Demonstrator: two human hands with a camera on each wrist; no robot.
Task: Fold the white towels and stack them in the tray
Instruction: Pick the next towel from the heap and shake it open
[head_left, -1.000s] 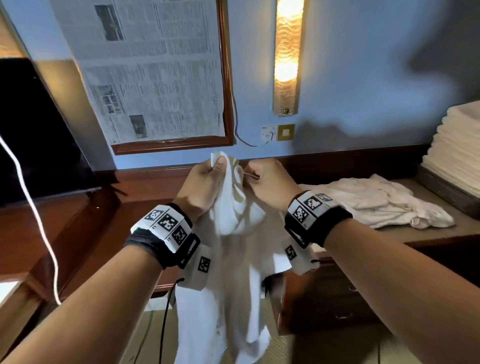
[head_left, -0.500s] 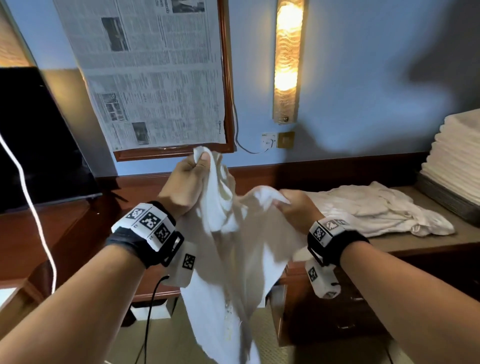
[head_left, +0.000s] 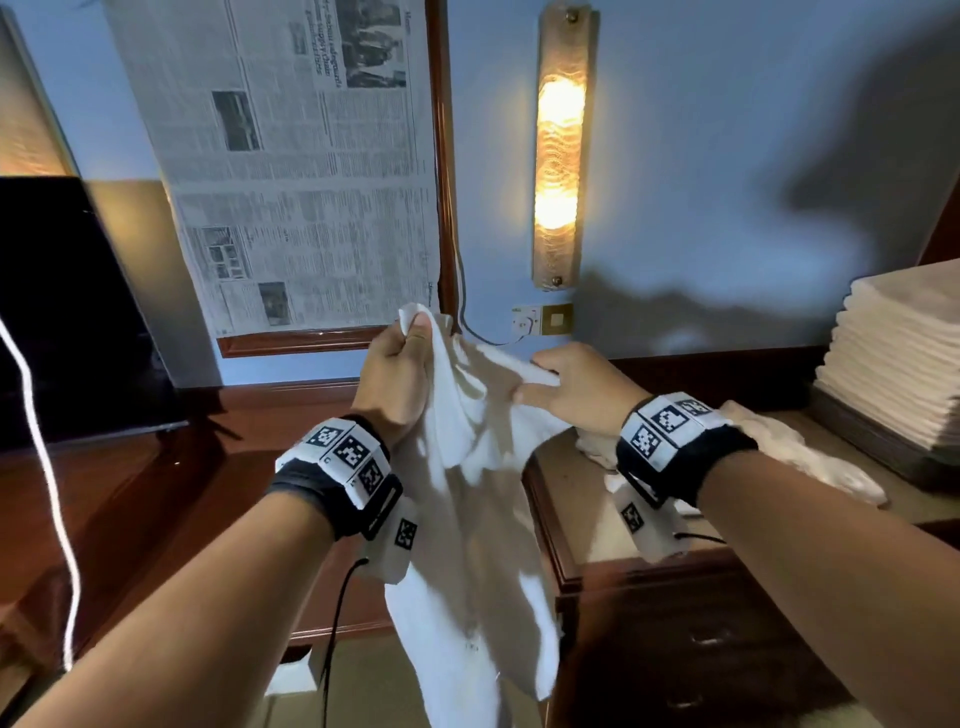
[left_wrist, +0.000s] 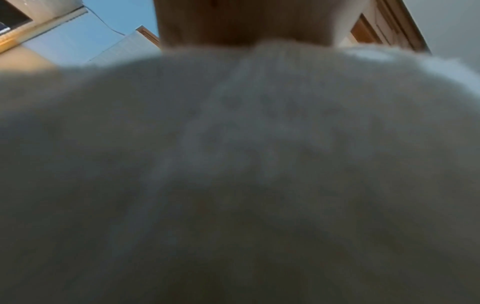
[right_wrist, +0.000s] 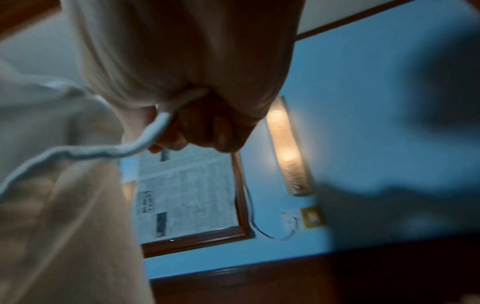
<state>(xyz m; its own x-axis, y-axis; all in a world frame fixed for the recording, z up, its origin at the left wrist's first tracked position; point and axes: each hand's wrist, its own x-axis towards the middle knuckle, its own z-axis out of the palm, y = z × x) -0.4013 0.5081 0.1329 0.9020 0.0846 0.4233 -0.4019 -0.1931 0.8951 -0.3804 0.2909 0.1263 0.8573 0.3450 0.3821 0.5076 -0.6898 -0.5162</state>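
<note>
We pinch an unfolded white towel (head_left: 467, 519) in both hands; folded towels (head_left: 898, 364) fill the tray (head_left: 872, 441), crumpled ones (head_left: 810, 462) remain.

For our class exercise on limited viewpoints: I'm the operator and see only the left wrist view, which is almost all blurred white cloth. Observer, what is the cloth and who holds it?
Observer: It's a white towel; the left hand grips its raised corner and the rest hangs down.
Operator: And the other hand?
Observer: The right hand pinches the towel's top edge a little apart from the left.
Operator: Any folded towels?
Observer: Yes, a tall folded stack sits on a tray at the far right.
Operator: More to fold?
Observer: A crumpled pile lies on the cabinet top.
</note>
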